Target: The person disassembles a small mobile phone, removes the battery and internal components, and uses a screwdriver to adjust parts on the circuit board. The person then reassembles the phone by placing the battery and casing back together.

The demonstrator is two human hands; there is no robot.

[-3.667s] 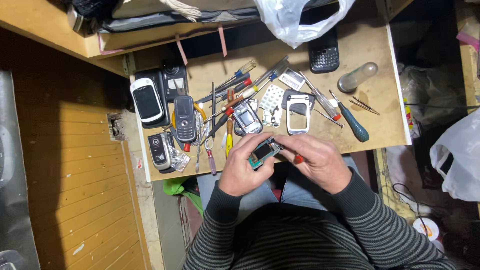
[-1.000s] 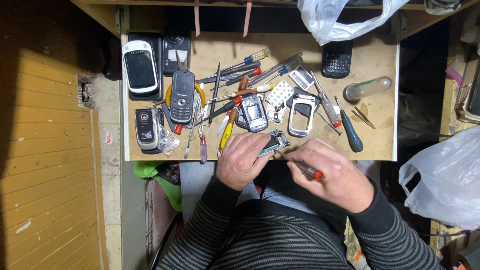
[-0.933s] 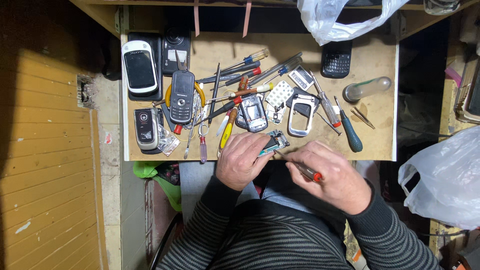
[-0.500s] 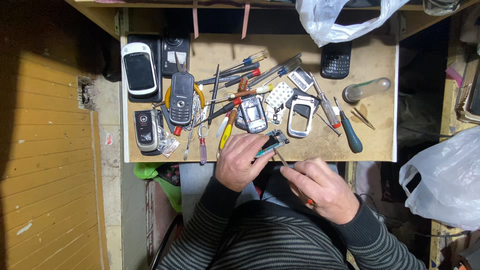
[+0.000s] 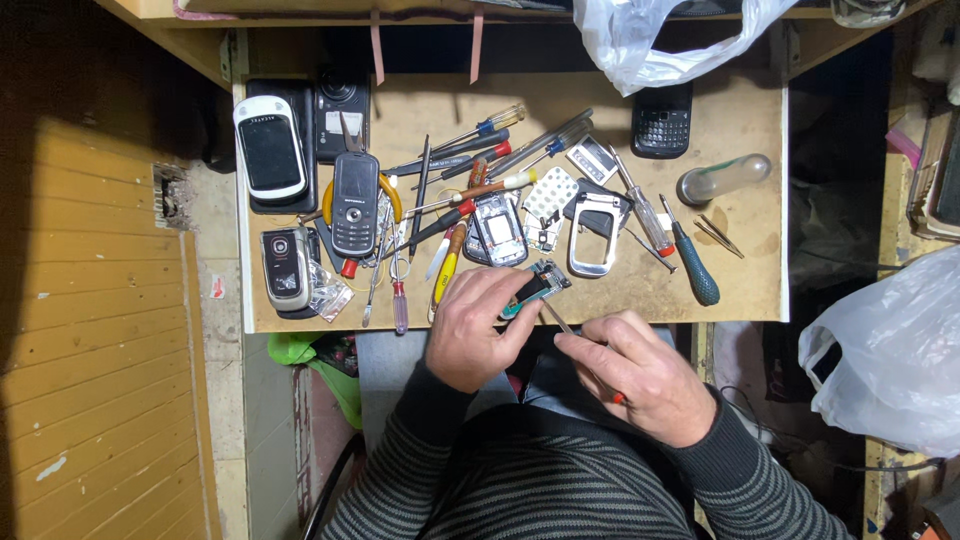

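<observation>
L hand (image 5: 478,325) grips small phone board (image 5: 532,291) at near edge of counter (image 5: 760,290), fingers clenched round it, same as 1 s ago. R hand (image 5: 640,372) has moved: was out to the right w/ driver away from board, now pulled in, closed on thin screwdriver (image 5: 575,340); tip right at board's lower edge, red handle end pokes out by palm. Looks like tool re-engaged on the part, so work on board is ongoing, prob a screw or pry point; can't see contact exactly

Rest of counter unchanged: flip phones (image 5: 286,268), grey phone (image 5: 355,203), white-framed device (image 5: 269,148) at left; loose screwdrivers (image 5: 480,170) mid; opened phone shell (image 5: 497,229), silver frame (image 5: 594,235), keypad (image 5: 551,196) beside; black keypad phone (image 5: 662,119) far right

Containers: clear tube-like jar (image 5: 722,178) lying on its side, contents not readable. White plastic bag (image 5: 650,35) hangs over far edge, another bag (image 5: 885,350) at right off counter; insides of both hidden
</observation>
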